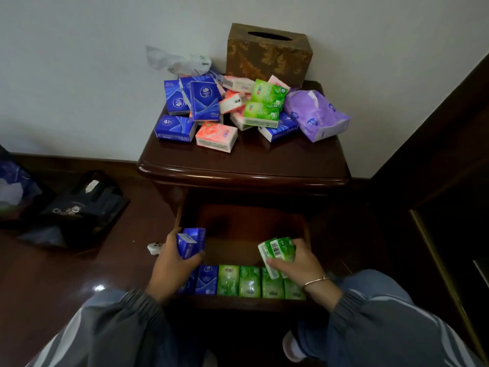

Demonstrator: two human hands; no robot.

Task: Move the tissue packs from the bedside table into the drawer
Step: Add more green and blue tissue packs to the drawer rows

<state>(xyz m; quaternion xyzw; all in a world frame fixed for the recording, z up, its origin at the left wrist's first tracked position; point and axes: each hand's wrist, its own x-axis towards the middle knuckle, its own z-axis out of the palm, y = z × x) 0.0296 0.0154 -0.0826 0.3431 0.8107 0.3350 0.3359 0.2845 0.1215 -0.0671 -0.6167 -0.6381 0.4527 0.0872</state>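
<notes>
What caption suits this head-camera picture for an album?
Left hand grips blue packs, right hand green packs, at the open drawer; more lie on the bedside table.

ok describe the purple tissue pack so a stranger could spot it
Find the dark wooden bedside table against the white wall. At the right end of the tissue pile on top, near the brown tissue box, lies the purple pack: the only purple one, and much bigger than its neighbours.
</notes>
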